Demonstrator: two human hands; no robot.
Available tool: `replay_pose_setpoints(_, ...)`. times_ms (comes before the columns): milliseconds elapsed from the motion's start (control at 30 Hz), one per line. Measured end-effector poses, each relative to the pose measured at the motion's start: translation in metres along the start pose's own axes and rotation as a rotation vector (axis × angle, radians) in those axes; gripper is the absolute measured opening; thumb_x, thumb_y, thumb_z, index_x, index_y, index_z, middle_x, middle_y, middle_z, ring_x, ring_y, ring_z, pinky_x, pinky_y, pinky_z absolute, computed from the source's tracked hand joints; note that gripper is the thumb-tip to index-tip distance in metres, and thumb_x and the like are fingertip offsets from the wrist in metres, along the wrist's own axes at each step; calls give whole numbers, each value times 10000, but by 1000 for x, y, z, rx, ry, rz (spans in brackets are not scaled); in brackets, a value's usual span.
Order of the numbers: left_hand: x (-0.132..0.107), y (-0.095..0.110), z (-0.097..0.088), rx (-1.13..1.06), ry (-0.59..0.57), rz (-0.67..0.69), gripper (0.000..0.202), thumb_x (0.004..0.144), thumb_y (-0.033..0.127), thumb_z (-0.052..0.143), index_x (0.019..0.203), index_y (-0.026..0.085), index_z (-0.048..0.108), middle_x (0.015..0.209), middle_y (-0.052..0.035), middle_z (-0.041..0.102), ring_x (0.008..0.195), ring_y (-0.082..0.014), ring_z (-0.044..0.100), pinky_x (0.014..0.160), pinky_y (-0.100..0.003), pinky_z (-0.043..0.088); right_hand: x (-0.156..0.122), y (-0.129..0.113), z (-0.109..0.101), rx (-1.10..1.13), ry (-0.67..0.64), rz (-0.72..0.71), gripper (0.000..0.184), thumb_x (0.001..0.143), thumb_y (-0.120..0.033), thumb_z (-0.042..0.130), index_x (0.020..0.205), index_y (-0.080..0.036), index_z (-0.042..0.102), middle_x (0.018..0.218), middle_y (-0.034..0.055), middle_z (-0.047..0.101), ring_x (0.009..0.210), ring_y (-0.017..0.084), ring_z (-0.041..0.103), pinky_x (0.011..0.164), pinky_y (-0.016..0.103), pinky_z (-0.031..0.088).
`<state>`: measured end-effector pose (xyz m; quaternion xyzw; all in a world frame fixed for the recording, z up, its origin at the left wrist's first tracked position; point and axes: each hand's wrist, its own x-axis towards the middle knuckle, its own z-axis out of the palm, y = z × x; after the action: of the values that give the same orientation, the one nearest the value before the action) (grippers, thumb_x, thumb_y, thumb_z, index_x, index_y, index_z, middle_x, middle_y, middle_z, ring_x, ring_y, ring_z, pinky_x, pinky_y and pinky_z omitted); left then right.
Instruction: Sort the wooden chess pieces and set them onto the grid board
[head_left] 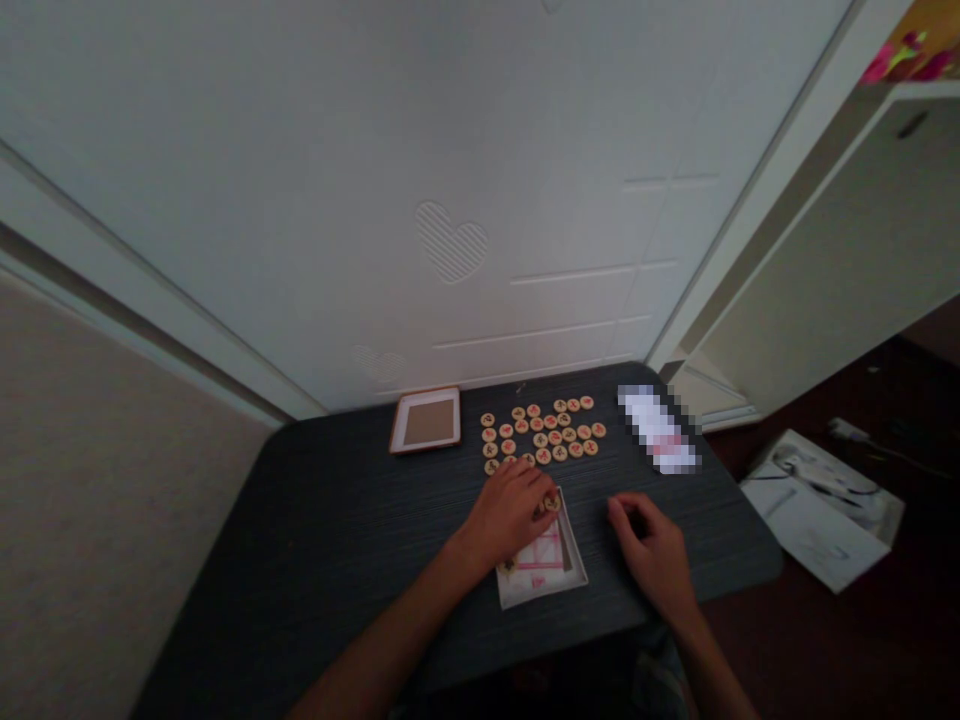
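My left hand (508,512) reaches over the far edge of a shallow white box (541,570) with a folded red-lined sheet inside, its fingers curled round a round wooden game piece (553,503). Another piece lies in the box's near left corner (508,566). Several more round pieces with red or dark marks (541,430) lie spread on the dark table (337,540) just beyond that hand. My right hand (652,548) rests on the table to the right of the box, fingers loosely curled, with nothing seen in it.
A square box lid with a brown inside (426,421) lies at the table's far left. A white pixelated object (660,428) lies at the far right. A white panelled wall stands right behind the table. Papers (821,505) lie on the floor at the right.
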<state>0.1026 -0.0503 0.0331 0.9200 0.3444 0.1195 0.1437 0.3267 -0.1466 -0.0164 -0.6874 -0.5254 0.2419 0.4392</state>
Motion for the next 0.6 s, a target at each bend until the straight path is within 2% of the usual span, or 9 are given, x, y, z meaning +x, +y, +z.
replay_pose_setpoints(300, -5, -2, -12, -4, -45, -75, 359, 802, 373, 802, 1046, 226, 584, 1025, -39, 648, 1017, -259, 574, 873, -374, 435, 0, 0, -1, -20, -10, 2, 353, 945, -522, 556, 951, -208, 717, 881, 71, 754, 795, 231, 699, 741, 323, 540)
replay_pose_setpoints(600, -6, -5, -8, -26, -55, -92, 346, 822, 388, 789, 1047, 220, 588, 1031, -45, 650, 996, -250, 583, 860, -359, 429, 2, 1, -1, -32, -7, -8, 336, 941, -509, 564, 938, -216, 729, 854, 53, 759, 776, 216, 707, 725, 306, 544)
